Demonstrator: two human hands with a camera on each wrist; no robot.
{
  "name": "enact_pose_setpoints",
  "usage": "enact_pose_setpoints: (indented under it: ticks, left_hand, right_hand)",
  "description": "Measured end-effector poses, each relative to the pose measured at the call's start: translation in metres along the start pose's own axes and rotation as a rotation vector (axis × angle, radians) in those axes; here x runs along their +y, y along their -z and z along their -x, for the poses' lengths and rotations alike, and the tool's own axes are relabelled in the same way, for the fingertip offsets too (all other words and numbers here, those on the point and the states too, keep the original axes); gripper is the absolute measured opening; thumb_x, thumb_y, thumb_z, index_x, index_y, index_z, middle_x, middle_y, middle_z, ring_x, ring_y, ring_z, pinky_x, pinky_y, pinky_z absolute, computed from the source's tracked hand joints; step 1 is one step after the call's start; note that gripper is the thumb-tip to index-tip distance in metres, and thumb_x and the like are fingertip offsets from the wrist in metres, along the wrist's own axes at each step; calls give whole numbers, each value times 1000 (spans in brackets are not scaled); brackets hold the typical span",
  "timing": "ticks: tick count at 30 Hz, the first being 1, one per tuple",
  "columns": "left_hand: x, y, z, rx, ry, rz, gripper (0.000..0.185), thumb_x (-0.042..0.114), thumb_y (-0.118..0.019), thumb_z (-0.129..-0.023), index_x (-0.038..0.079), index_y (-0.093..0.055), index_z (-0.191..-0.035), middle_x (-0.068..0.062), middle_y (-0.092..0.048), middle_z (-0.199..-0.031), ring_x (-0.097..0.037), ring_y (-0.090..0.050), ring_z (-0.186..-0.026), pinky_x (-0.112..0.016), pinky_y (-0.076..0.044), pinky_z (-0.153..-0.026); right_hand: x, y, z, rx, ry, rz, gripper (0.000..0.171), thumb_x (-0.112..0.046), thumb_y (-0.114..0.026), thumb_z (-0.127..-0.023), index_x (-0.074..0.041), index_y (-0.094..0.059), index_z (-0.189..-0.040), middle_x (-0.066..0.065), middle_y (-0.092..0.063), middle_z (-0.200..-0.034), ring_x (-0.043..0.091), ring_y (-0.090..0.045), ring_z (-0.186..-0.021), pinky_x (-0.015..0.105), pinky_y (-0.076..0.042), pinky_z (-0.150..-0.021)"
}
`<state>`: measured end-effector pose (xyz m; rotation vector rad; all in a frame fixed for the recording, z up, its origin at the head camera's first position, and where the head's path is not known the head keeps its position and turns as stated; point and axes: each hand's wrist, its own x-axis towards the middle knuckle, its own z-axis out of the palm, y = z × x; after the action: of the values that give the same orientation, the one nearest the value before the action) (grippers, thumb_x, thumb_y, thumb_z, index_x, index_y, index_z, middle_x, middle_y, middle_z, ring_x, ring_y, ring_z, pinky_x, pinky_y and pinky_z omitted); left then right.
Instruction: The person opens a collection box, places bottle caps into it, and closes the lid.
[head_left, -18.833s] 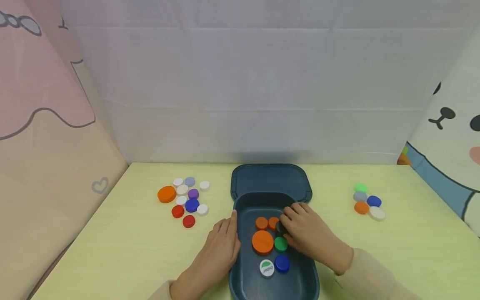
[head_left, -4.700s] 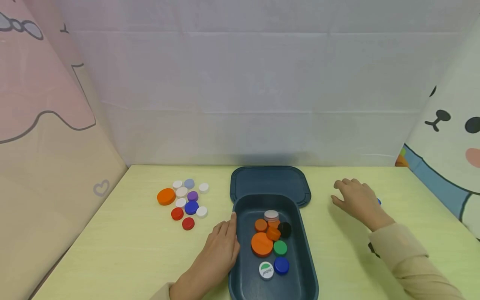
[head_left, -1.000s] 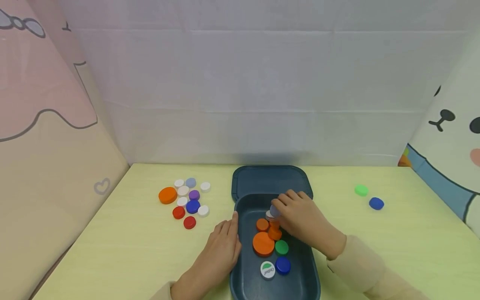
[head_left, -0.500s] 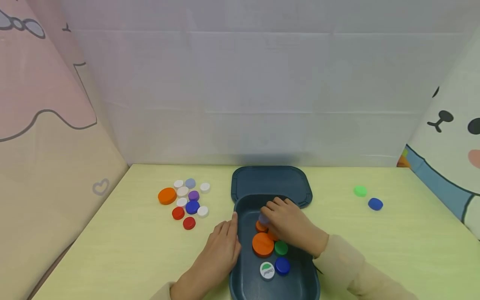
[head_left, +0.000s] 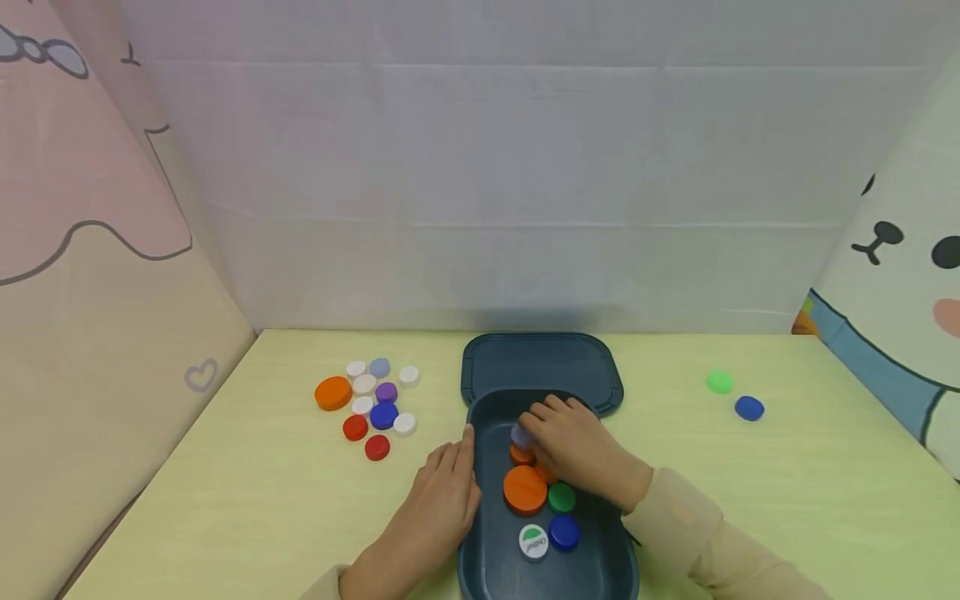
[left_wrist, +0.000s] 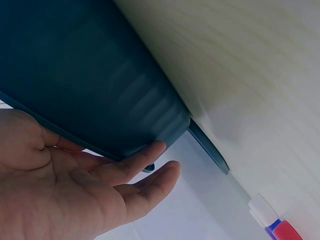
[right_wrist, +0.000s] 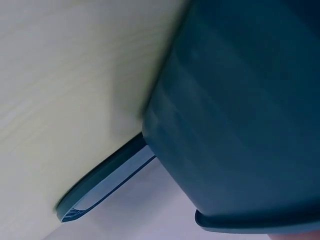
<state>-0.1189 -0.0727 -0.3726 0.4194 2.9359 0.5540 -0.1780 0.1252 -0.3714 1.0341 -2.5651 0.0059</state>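
The right hand [head_left: 581, 454] reaches into a dark blue tub [head_left: 487, 567], its fingertips pinching one pale lilac cap [head_left: 521, 435] just above a small orange cap [head_left: 521, 456] at the far end. The left hand [head_left: 442, 500] lies with straight fingers [left_wrist: 132, 167] against the tub's outer wall at 9 o'clock. Other caps in the tub: one large orange [head_left: 525, 489], one green [head_left: 561, 497], one blue [head_left: 563, 532], one white printed [head_left: 533, 542]. The tub's lid [head_left: 540, 362] lies at 12 o'clock. Eleven caps [head_left: 371, 400] cluster at 10 o'clock; two, green [head_left: 719, 382] and blue [head_left: 749, 407], lie at 2 o'clock
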Motion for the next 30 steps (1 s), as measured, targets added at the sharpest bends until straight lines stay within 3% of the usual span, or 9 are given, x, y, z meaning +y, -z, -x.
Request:
enact_pose_setpoints:
  ticks: [17, 30]
  left_hand:
    - [1, -2, 0, 26, 0, -25, 58, 25, -40, -95, 8, -20, -146, -9, -41, -140, -28, -38, -125, -44, -38, -102]
    - [1, -1, -1, 19, 11, -33, 59, 26, -41, -94, 9, -18, -146, -9, -41, -140, -28, -38, -125, -44, -38, -102]
  right_hand:
    - [11, 10, 8, 30, -25, 7, 21, -25, -70, -78, -14, -63, -94, -1, -62, -87, 16, -52, -77, 27, -42, -62]
    - [39, 28, 19, 85, -64, 75, 26, -19, -73, -74, -10, -61, -95, 3, -61, -84, 20, -53, -77, 32, -45, -62]
